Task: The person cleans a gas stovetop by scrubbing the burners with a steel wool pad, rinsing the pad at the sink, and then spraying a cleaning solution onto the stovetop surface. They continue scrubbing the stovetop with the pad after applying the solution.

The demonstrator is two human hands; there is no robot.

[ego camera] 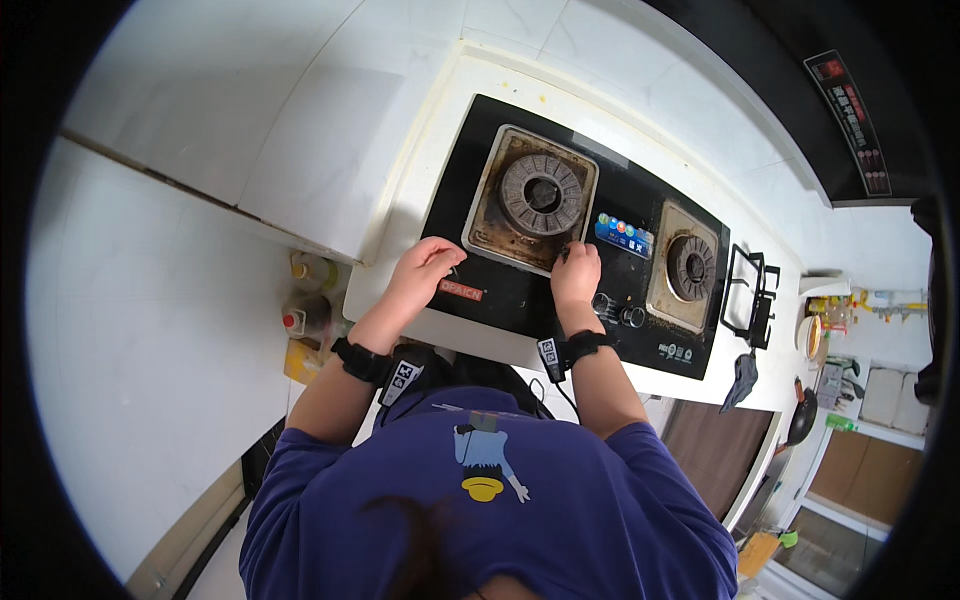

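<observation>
A black glass gas hob (502, 304) lies before me, both burners bare of their pan supports. My left hand (430, 268) is over its front left part, beside the rusty drip tray (484, 238). The fingers are bent together; whether they hold anything small is unclear. My right hand (577, 270) is at the tray's front right corner, fingers curled around a small dark object (564, 255), mostly hidden. Behind the hands is the left burner (541, 193), greasy and brown around its ring. To the right is the second burner (691, 268). Two control knobs (619, 310) sit right of my right hand.
A black pan support (752, 296) and a dark cloth (741, 381) lie on the white counter right of the hob. Bottles (307, 315) stand left, below the counter. A tiled wall (322, 135) and black range hood (780, 97) border the space. A wok (802, 416) is farther right.
</observation>
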